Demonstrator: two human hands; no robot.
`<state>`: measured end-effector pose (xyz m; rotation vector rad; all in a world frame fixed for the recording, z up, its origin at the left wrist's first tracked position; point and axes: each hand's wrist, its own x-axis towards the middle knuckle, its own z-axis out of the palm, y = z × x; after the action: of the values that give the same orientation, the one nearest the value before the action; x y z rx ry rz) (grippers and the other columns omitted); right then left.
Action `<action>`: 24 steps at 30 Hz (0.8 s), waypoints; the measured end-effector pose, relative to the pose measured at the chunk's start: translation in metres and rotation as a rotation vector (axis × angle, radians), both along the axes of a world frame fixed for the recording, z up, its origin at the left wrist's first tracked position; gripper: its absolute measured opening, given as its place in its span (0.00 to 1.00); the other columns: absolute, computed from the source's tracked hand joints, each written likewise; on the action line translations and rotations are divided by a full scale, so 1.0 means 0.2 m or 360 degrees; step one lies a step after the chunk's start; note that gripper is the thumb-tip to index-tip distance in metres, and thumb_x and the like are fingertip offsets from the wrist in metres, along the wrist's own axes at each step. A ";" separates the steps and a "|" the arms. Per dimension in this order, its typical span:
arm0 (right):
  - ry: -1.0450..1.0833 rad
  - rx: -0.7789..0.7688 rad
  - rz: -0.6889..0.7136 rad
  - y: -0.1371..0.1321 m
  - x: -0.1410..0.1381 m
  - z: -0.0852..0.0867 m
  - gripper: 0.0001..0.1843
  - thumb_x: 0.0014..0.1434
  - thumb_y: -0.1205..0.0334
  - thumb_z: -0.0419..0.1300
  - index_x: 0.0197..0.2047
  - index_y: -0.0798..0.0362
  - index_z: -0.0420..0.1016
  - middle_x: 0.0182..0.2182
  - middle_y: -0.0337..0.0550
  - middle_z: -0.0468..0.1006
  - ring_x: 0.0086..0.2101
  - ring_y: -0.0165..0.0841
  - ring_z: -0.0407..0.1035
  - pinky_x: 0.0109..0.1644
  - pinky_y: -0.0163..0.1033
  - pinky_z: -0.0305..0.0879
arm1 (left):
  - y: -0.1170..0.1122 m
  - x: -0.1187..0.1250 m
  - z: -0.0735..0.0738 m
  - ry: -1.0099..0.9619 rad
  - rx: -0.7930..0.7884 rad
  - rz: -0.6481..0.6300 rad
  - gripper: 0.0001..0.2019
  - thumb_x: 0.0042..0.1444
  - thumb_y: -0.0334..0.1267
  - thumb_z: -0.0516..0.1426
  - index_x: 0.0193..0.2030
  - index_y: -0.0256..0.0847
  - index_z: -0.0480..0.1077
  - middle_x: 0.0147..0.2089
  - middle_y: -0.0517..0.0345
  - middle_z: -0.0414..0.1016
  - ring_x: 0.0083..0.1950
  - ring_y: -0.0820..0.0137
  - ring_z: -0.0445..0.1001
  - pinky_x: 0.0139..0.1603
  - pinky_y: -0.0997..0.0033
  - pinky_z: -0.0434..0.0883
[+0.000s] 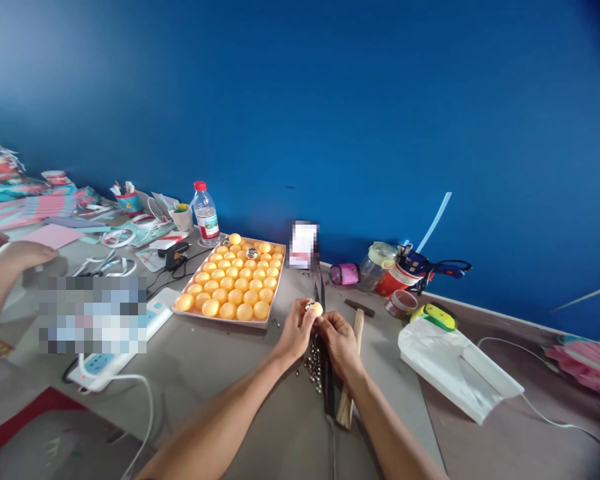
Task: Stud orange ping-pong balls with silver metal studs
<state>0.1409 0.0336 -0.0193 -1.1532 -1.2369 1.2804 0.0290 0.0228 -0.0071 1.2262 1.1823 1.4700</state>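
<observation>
Left hand [296, 329] pinches round, orange, plastic-looking ball [318, 308], apparently to steady it for right hand [341, 341] at its lower edge; cannot tell whether right fingers hold anything. Small, silver, metallic beads [313, 365] lie below grip, presumably for easy reach.

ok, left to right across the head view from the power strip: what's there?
Power strip, box of orange balls, left hand, orange ball, right hand, lidded clear jar, white container, pink ruffled bundle.
</observation>
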 end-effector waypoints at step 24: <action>-0.1738 0.1006 0.0285 -0.05 -0.01 0.04 0.08 0.55 0.69 0.52 0.29 0.52 0.70 0.29 0.40 0.74 0.35 0.35 0.66 0.46 0.45 0.51 | 0.10 -0.04 0.00 -0.0536 0.0027 0.0331 0.18 0.55 0.52 0.52 0.38 0.37 0.62 0.25 0.63 0.67 0.21 0.78 0.64 0.26 0.77 0.64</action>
<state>0.1397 0.0228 -0.0110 -1.2747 -2.3482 0.1986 0.0213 0.0420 -0.0077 0.8408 1.0905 1.7632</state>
